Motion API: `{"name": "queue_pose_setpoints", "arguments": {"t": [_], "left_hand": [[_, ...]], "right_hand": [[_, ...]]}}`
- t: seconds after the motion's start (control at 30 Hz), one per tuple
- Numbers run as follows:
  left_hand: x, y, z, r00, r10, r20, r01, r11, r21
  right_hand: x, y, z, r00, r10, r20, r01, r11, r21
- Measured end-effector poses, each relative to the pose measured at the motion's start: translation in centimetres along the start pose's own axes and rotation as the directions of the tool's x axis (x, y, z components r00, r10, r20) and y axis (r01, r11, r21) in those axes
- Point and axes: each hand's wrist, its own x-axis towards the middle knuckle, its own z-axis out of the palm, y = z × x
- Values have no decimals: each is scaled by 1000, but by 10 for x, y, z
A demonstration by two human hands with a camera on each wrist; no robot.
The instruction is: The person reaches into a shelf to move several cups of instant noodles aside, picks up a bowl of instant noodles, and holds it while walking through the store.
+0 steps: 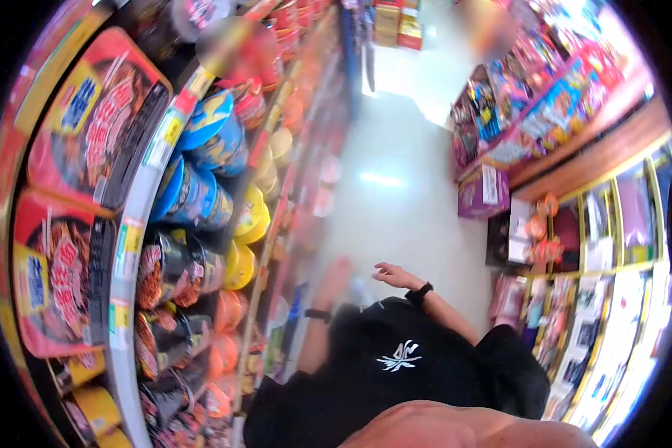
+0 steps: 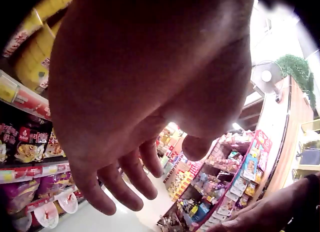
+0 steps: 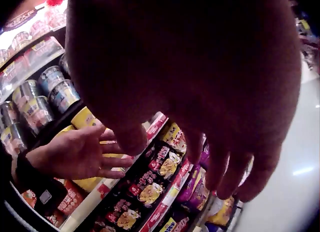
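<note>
My left hand [image 1: 334,278], blurred in the head view, is held in front of my body close to the instant-noodle shelves. Its fingers hang spread and slightly bent in the left wrist view, with nothing in them. A short way to its right, my right hand [image 1: 397,276] hovers over the pale aisle floor [image 1: 396,201], a dark band on its wrist. The right wrist view shows its fingers loosely spread and holding nothing. Nearest the left hand are stacked noodle cups and packets, among them black noodle packets [image 3: 150,192] and purple packets [image 3: 194,184].
Shelves on the left bear red noodle boxes [image 1: 63,276], blue noodle cups [image 1: 194,194] and yellow-lidded cups [image 1: 240,263]. Across the aisle stands a snack bin [image 1: 493,153] with a purple box [image 1: 484,194] below it. A lit cubby shelf [image 1: 612,265] runs along the right.
</note>
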Motion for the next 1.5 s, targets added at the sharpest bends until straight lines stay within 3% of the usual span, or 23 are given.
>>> {"name": "queue_pose_setpoints", "arguments": {"t": [0.1,0.23,0.37,0.43,0.47,0.5,0.53,0.57,0.6,0.63,0.7,0.8,0.9,1.0,1.07,1.1,1.17,1.2,1.3,1.4,1.43,1.47,1.5], "left_hand": [[4,26,-8,998,-11,-69,13,1000,27],[8,22,-7,989,1,-150,-6,999,-32],[-3,17,3,974,7,-227,-3,1000,20],[-11,42,3,959,-40,-281,37,999,-16],[-15,44,10,934,-50,-353,45,999,-24],[-20,45,18,905,-58,-422,51,998,-27],[-26,46,22,870,-57,-490,53,998,-22],[-40,64,26,813,65,-578,-55,998,34],[-49,76,28,795,-4,-606,-8,1000,-17],[-56,82,32,776,-76,-627,37,996,-75],[-69,88,51,703,-164,-692,83,985,-149],[-89,65,76,698,-349,-626,332,931,-149],[-110,68,98,616,-419,-667,276,908,-315],[-121,74,110,533,-405,-743,250,914,-319],[-120,58,121,487,-394,-780,244,918,-312],[-122,48,126,471,-394,-789,246,918,-312],[-127,27,136,478,-331,-814,307,931,-198],[-128,21,138,485,-293,-824,331,934,-137],[-141,47,124,528,-309,-791,158,951,-266],[-168,41,115,571,-301,-764,160,953,-256],[-176,38,107,570,-313,-760,227,949,-220],[-183,36,99,574,-331,-749,297,937,-186],[-195,34,100,577,-356,-735,365,917,-158]], "right_hand": [[16,2,-16,994,-106,-34,107,994,23],[21,-11,-33,1000,1,-22,0,1000,19],[26,-63,-67,970,-127,208,169,966,-197],[51,-63,-79,947,-263,184,290,947,-138],[62,-64,-83,930,-327,169,346,933,-98],[72,-73,-87,956,-213,201,233,969,-81],[90,-70,-86,942,-224,249,261,956,-130],[112,-52,-83,927,-233,293,293,939,-178],[128,-39,-84,912,-239,333,324,918,-227],[132,-39,-88,836,-324,443,433,885,-170],[140,-44,-88,794,-325,513,449,883,-136],[140,-41,-83,712,-330,620,515,845,-142],[126,-53,-75,709,-241,663,426,896,-130],[165,3,-51,636,-291,715,531,837,-132],[168,16,-40,679,-221,700,434,890,-140],[179,36,-34,620,-343,706,568,817,-102],[153,15,-37,554,-401,730,643,763,-69],[143,5,-38,565,-390,727,627,776,-71],[126,-10,-36,665,-269,696,463,880,-103],[108,-14,-31,695,-280,662,385,923,-14],[111,-4,-23,731,-203,652,212,975,66],[123,10,-14,784,-178,594,373,901,-223],[104,3,-5,808,-162,566,328,922,-205]]}}
